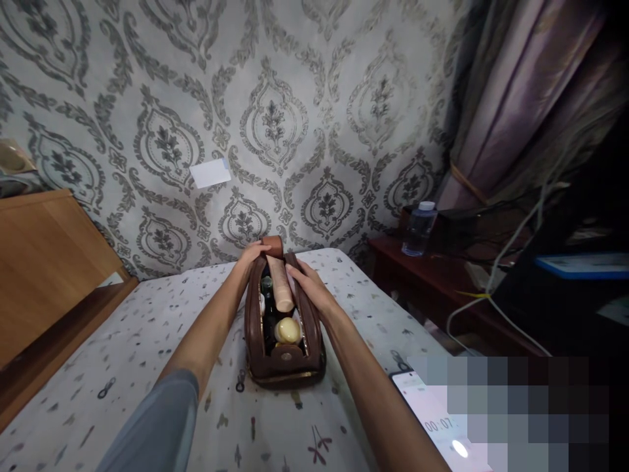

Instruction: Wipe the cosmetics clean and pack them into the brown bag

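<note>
A brown leather toiletry bag (pixel 286 370) rests on the bed with its zipped top spread wide. Inside it lie a beige tube (pixel 280 288), a jar with a round pale-yellow lid (pixel 287 330) and several darker items that are hard to make out. My left hand (pixel 254 251) grips the far left corner of the bag, its fingers by the tan strap (pixel 272 246). On the right side, my right hand (pixel 314 288) holds the bag's edge, fingertips over the rim near the tube. Part of each hand's grip is hidden behind the leather.
The bed's white patterned sheet (pixel 216 406) runs up to a wallpapered wall. A phone (pixel 432 406) showing a timer lies at the lower right. Beyond the bed's right edge, a dark red table (pixel 437 269) bears a clear bottle (pixel 419 229) and cables. A wooden board (pixel 54 262) stands left.
</note>
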Action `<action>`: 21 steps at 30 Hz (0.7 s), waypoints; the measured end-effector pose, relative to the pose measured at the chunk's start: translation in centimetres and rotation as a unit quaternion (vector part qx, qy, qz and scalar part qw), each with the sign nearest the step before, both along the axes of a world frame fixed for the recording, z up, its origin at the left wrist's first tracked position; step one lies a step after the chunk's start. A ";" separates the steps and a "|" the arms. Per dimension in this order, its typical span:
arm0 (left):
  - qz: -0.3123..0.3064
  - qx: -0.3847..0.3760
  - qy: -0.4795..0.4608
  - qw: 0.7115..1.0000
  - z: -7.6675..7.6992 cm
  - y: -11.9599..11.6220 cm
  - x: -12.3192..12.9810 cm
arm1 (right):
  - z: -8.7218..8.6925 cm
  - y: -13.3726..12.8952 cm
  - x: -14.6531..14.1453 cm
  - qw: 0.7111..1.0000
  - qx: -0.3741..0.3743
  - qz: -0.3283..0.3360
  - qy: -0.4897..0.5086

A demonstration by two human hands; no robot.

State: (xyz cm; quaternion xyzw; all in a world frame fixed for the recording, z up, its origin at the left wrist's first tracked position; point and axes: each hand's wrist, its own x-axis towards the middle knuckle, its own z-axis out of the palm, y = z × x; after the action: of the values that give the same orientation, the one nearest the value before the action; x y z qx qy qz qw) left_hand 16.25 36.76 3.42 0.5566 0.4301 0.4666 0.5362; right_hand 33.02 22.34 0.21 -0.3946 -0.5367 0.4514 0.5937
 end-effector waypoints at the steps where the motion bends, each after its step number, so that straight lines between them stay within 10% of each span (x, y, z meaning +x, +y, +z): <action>1: 0.003 -0.001 -0.007 1.000 0.1 0.0 -0.1 | 0.0 0.0 0.0 1.000 -0.001 -0.002 0.001; 21: 0.004 0.131 -0.042 0.990 2.0 -3.3 0.0 | -0.3 0.4 0.0 0.999 0.012 -0.014 -0.030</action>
State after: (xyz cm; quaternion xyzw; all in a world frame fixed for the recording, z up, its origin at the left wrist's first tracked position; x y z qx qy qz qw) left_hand 16.30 33.41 5.38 0.6003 0.3444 0.5442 0.4742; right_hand 33.03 22.75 -0.08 -0.4083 -0.5539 0.4244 0.5885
